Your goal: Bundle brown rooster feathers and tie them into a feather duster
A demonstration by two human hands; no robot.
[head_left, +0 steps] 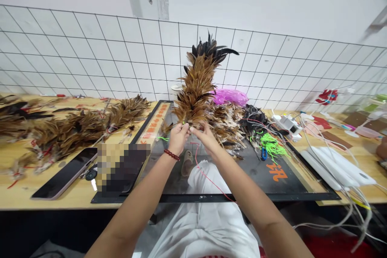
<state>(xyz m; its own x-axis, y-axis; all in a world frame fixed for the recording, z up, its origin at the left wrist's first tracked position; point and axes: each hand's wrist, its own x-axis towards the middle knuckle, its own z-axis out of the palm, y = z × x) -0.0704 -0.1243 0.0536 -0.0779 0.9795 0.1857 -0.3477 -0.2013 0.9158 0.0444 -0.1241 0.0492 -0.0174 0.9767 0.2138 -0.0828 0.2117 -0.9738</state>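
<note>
A tall feather duster (198,82), brown with black feathers at its top, stands leaning slightly right in front of me. At its lower end my left hand (178,139), wearing a dark red bead bracelet (171,154), is closed in a pinch. My right hand (207,138) is closed at the same lower end, its thumb close to the left fingertips. Feathers and fingers hide exactly what lies between them. Below the hands, a thin red string (208,177) trails over the dark glass board (169,181) to its front edge.
Loose brown feathers (225,129) lie to the right, by a pink plastic bag (229,96) and green cords (273,145). Feather bundles (75,127) and a phone (66,173) are on the left. White cables and a white power bank (338,167) sit at right. A wire grid (121,52) stands behind.
</note>
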